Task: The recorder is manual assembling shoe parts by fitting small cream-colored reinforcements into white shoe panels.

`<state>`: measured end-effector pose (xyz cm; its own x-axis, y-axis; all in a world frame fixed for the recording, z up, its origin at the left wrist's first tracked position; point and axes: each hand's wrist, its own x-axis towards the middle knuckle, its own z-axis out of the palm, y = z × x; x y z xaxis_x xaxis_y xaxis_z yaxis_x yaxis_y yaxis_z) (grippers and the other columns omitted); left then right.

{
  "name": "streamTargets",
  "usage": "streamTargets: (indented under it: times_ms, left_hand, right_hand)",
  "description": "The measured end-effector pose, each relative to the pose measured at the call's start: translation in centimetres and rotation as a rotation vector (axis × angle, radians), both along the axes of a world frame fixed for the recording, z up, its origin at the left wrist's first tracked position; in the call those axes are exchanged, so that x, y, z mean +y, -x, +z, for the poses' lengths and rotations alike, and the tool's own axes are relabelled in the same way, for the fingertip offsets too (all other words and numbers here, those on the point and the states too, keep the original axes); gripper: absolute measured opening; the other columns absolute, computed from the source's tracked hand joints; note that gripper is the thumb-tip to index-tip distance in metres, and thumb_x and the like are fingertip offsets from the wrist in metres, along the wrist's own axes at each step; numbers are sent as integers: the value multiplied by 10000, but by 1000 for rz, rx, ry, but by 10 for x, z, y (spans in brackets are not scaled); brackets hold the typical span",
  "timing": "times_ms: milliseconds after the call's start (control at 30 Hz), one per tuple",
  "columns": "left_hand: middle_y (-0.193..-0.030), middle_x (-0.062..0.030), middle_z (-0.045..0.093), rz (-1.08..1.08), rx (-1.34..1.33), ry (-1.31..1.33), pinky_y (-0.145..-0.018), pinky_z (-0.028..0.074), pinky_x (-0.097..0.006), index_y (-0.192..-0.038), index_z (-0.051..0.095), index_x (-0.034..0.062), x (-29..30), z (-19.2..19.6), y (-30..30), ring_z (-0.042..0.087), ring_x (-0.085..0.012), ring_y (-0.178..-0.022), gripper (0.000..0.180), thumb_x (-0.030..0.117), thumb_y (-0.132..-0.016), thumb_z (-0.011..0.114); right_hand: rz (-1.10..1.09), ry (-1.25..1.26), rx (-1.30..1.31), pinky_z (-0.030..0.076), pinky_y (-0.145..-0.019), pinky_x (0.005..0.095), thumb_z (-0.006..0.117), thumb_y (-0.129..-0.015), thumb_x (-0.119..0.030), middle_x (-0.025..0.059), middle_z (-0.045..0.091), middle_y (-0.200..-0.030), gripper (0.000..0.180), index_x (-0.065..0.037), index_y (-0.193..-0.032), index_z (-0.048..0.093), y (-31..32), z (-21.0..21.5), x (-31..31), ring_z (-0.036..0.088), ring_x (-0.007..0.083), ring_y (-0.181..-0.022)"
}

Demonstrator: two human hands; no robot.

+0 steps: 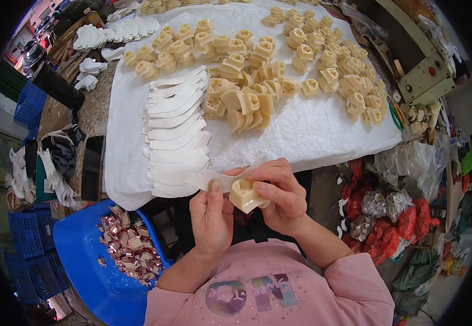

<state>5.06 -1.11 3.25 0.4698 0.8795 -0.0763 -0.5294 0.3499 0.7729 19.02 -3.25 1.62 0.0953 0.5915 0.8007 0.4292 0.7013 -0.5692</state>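
At the bottom, nearest, a pink shirt (295, 282) is seen, with two bare forearms reaching up from it. In front of the chest, just off the near edge of the table, a white curved strip (226, 182) is pinched by the left hand (212, 223), its thumb pressed flat on the front (the fingers behind are partly hidden). A beige block (245, 196), hollowed at its upper end, is gripped by the right hand (286, 198) between thumb and fingers, tilted and held just below the strip; the strip's far end is met by the right index finger. To the lower left, a blue tub (81, 271) is partly filled with shiny pinkish pieces (130, 247). To the right, red bags (383, 236) are heaped on the floor. Beyond the hands, the table is covered by a white cloth (279, 144). On its left part, similar white strips (176, 146) are laid overlapping in a column; beside and beyond them, many beige blocks (249, 103) are piled and scattered. A dark flat slab (93, 163) is placed left of the cloth. Farther off, more white pieces (117, 32) are stacked at upper left, and a metal machine (429, 76) is seen at upper right.
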Motion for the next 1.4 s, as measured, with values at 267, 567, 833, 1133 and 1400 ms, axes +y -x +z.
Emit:
streamTargets:
  times_ms: [267,567,833,1133,1400]
  left_hand:
    - [-1131,-159,575,-5,33,-17,-913,447,-324,-1176,481,-112,-3,2,0,576,-187,-1034,453,289,-991,382]
    - [-1171,-188,555,30,165,-150,-810,489,-275,-1213,459,-133,-5,2,-1,587,-180,-987,452,244,-1010,315]
    - [-1191,-189,550,95,159,-262,-924,451,-322,-1197,459,-152,1,-8,-1,563,-227,-1068,442,226,-1004,333]
    - [-848,-82,638,239,651,-540,-709,448,-222,-983,620,-100,7,-7,10,566,-101,-769,236,103,-939,507]
    - [-776,-122,603,271,728,-731,-585,425,-258,-986,628,-56,9,-20,0,530,-153,-632,152,17,-876,550]
  right_hand:
    - [4,-18,-41,468,-718,332,636,-693,94,119,602,-1039,421,-65,-1079,578,-4,2,0,541,253,-832]
    - [-95,-61,-85,453,-703,340,642,-660,89,101,610,-1008,443,-70,-1068,576,-1,-5,3,527,255,-781]
    - [-199,-41,-170,319,-691,356,663,-629,1,38,627,-943,416,-102,-1023,579,-7,-16,10,474,230,-757]
    - [-328,337,-583,244,-748,430,651,-573,-28,-16,513,-798,236,-134,-775,589,-6,26,-5,471,202,-799]
    - [-279,426,-621,241,-722,410,626,-583,-19,11,420,-726,180,-124,-699,538,-9,22,-3,440,200,-750]
